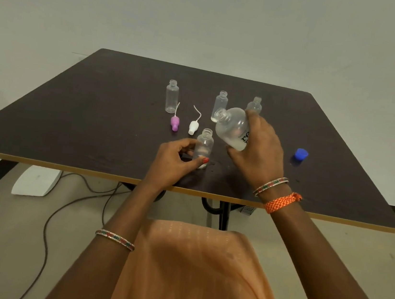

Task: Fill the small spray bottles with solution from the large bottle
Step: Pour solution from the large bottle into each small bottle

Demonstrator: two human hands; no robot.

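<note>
Large bottle [232, 127] sits clasped in the right hand [259, 147], tilted, mouth pointing up-left just above the small bottle [203, 147], which the left hand [173, 162] steadies upright on the table [96, 111].

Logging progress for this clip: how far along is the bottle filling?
Done: the blue cap is off and lies on the table; all four small bottles stand open, with the pink and white spray tops lying loose.
In hand: the right hand tilts the large bottle toward the nearest small bottle, steadied by the left hand.
Left: the three far bottles look empty; no tops are refitted.
</note>
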